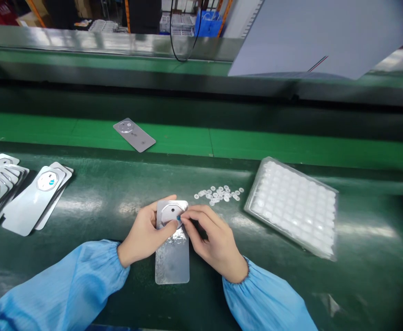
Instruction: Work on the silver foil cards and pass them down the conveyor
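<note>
A silver phone back cover [172,259] lies on the dark green bench in front of me. My left hand [146,234] grips its upper end around the round camera plate. My right hand [213,241] pinches a small blue tab [178,218] at the edge of that round plate. A scatter of small clear round pieces [219,194] lies just beyond my right hand.
A clear plastic blister tray [292,207] sits to the right. Stacks of the same silver covers [32,195] lie at the left edge. One cover [134,134] rests on the bright green conveyor belt behind. A grey sheet [321,37] hangs at the upper right.
</note>
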{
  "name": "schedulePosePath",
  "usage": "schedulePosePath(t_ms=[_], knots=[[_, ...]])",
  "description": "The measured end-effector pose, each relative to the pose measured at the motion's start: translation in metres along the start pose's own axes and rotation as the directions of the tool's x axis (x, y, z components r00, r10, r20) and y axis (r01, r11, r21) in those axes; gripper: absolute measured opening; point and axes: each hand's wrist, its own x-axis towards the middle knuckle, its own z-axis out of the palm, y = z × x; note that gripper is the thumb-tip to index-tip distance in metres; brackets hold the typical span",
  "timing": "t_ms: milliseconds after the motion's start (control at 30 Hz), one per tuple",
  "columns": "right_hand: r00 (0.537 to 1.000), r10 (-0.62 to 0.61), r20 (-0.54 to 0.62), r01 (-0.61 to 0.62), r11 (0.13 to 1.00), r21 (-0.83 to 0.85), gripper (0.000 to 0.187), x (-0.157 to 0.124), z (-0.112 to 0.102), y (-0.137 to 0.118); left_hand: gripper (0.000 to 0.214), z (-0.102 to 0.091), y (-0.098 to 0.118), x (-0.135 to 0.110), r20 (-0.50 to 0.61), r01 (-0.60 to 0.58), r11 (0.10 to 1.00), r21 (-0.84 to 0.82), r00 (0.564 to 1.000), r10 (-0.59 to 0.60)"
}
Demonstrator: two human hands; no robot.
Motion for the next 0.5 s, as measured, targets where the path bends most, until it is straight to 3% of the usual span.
schedulePosePath(t_ms=[233, 367, 433, 467, 500], knots=[[0.99, 0.131, -0.058, -0.118, 0.975, 0.188, 0.011, 0.01, 0.0, -0.001, 0.071, -0.001, 0.005, 0.0, -0.004, 0.009, 1.0, -0.019, 1.0, -0.009], [0.935, 0.342, -0.092, -0.297, 0.898, 0.326, 0.019, -0.007, -0.031, -0.002, 0.071, -0.003, 0.008, 0.0, -0.003, 0.005, 0.999, 0.035, 1.0, -0.005], [0.83, 0.512, -0.22, -0.42, 0.834, 0.357, 0.021, -0.042, -0.065, 0.004, 0.072, -0.004, 0.009, -0.001, 0.005, 0.018, 0.998, 0.06, 1.0, -0.018], [0.738, 0.6, -0.309, -0.482, 0.789, 0.38, 0.022, -0.067, -0.085, 0.008, 0.073, -0.005, 0.01, -0.001, 0.01, 0.026, 0.997, 0.066, 1.0, -0.027], [0.612, 0.675, -0.413, -0.518, 0.736, 0.435, 0.023, -0.097, -0.107, 0.012, 0.075, -0.005, 0.01, -0.001, 0.012, 0.036, 0.997, 0.071, 0.999, -0.037]])
